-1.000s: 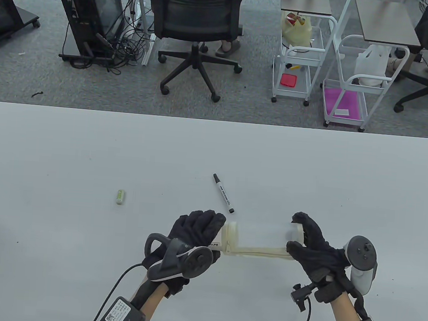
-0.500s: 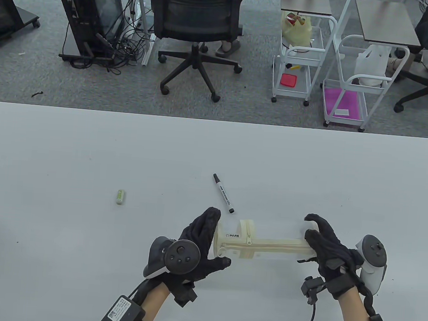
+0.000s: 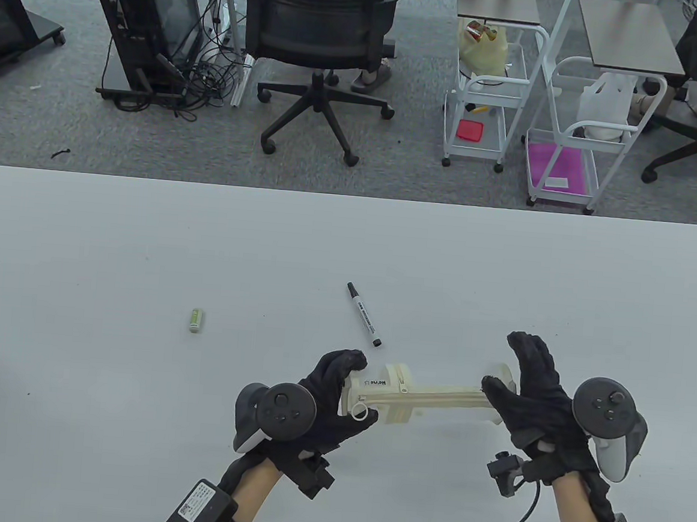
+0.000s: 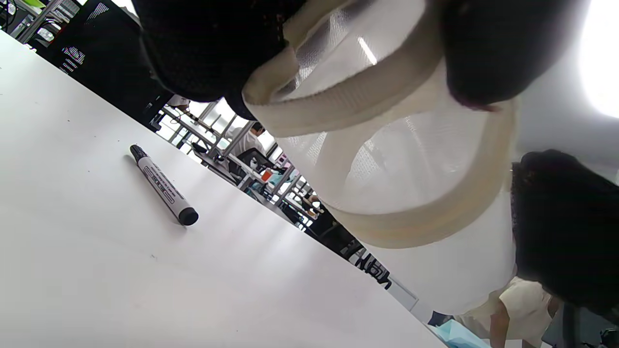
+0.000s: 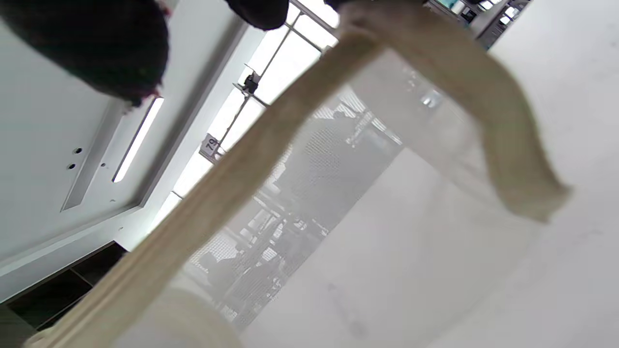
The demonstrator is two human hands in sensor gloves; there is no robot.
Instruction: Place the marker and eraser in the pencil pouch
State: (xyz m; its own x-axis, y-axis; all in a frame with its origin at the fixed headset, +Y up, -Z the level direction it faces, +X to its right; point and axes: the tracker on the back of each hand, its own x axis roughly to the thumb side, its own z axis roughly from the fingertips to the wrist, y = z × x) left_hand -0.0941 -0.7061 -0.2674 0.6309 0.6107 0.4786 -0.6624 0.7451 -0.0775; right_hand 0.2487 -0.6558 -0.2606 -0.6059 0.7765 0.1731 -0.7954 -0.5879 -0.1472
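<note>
Cream mesh and a pale zip band make up the pencil pouch (image 3: 434, 397), held lengthwise just above the white bench (image 3: 145, 245) between two black-gloved hands. The zip looks closed along most of its length, so the chief risk, as I judge it, is a fumbled opening: the pull ring (image 3: 360, 408) sits at the left end, close to the left thumb, and the soft tube could twist or buckle if one hand tugs while the other lets go. A slack hold at either end could also drop the pouch onto the marker (image 3: 364, 314), which lies uncapped-looking end toward it, just beyond the left hand, and send it rolling. The small green eraser (image 3: 197, 320) lies well apart to the left, a longer reach that would leave the pouch held by one hand only.

The left hand (image 3: 328, 404) curls around the pouch's left end, fingers over the top and thumb underneath; the left wrist view shows gloved fingers (image 4: 213, 48) pressing the cream rim. The right hand (image 3: 533, 402) meets the far end with thumb against the zip band and the other fingers stretched upward and mostly straight, more a propping touch than a firm grip; whether they truly clamp the cloth cannot be told from here. Both wrists rise from the near edge of the bench, trackers facing up.
</note>
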